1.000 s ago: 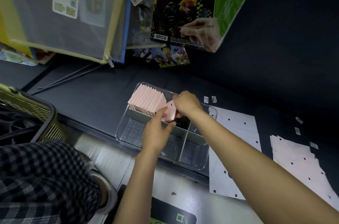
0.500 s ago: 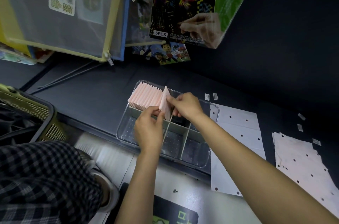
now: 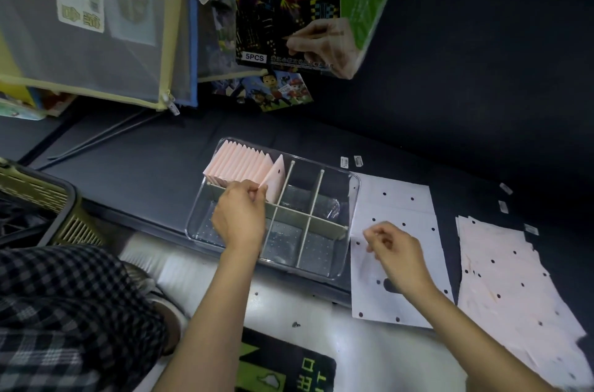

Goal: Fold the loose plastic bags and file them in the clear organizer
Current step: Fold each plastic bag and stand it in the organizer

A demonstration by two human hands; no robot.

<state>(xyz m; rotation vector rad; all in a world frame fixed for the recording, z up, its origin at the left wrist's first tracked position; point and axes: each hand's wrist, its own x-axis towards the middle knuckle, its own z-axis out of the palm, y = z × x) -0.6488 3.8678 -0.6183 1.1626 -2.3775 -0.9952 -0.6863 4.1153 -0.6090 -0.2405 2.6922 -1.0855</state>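
A clear organizer (image 3: 352, 199) with white dividers sits on the dark shelf. Its back-left compartment holds a row of folded pink bags (image 3: 238, 163) standing on edge. My left hand (image 3: 239, 215) pinches the near corner of the last folded bag (image 3: 275, 178), which leans against the row. My right hand (image 3: 397, 252) hovers over a flat white dotted bag (image 3: 398, 199) to the right of the organizer, fingers curled, thumb and forefinger close together; I cannot tell whether they touch the bag. A pile of flat pinkish dotted bags (image 3: 501, 266) lies farther right.
A yellow-green basket (image 3: 48, 199) stands at the left edge. Mesh pouches (image 3: 96, 22) and art packs (image 3: 289, 6) hang above the shelf. Small labels (image 3: 350, 161) lie behind the organizer. My checked trouser leg (image 3: 64, 311) is at the lower left.
My right hand let go of the folded bag and moved right, over the flat white bag. My left hand stays on the folded bag, which now stands in the row.
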